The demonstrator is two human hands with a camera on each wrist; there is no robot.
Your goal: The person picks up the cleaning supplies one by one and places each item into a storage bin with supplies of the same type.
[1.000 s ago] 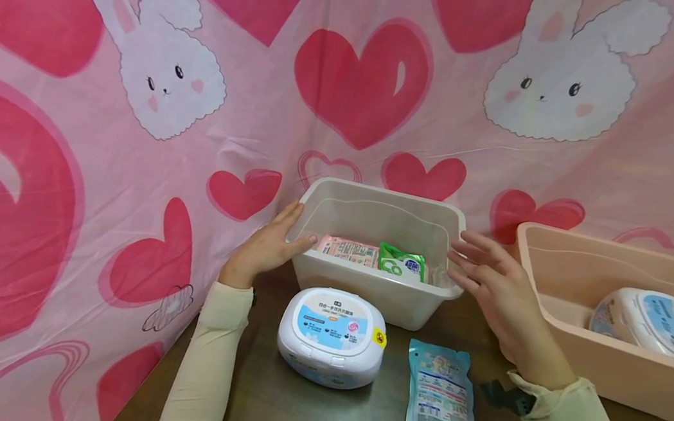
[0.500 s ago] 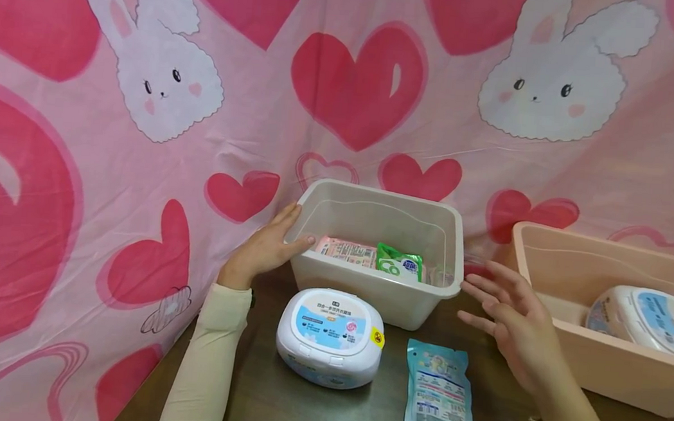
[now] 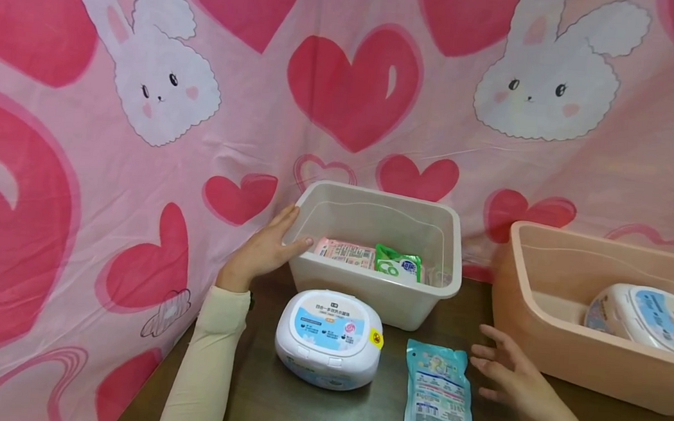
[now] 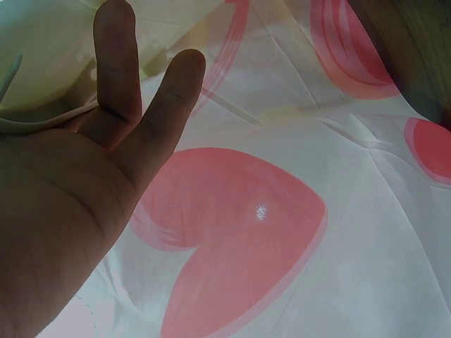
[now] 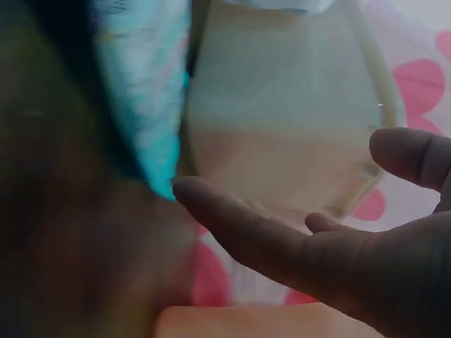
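Observation:
At the left end of an off-white plastic bin (image 3: 367, 289), my left hand (image 3: 262, 251) rests against the rim, fingers extended along the outside and thumb at the front corner. The left wrist view shows that hand's (image 4: 91, 148) straight fingers beside the bin's edge. Inside lie a pink packet (image 3: 346, 253) and a green-and-white packet (image 3: 399, 263). My right hand (image 3: 520, 379) hovers, holding nothing, just right of a light-blue pouch (image 3: 439, 397) that lies flat on the table. A white lidded tub (image 3: 329, 339) with a blue label stands in front of the bin.
To the right stands a peach bin (image 3: 583, 348) with a similar white tub (image 3: 646, 316) inside. A pink cloth (image 3: 250, 121) printed with hearts and rabbits hangs behind and on the left. The dark wooden table (image 3: 313, 418) carries everything.
My right hand has left the off-white bin's right rim and come down and nearer, to beside the light-blue pouch. My left hand stays at the bin's left end.

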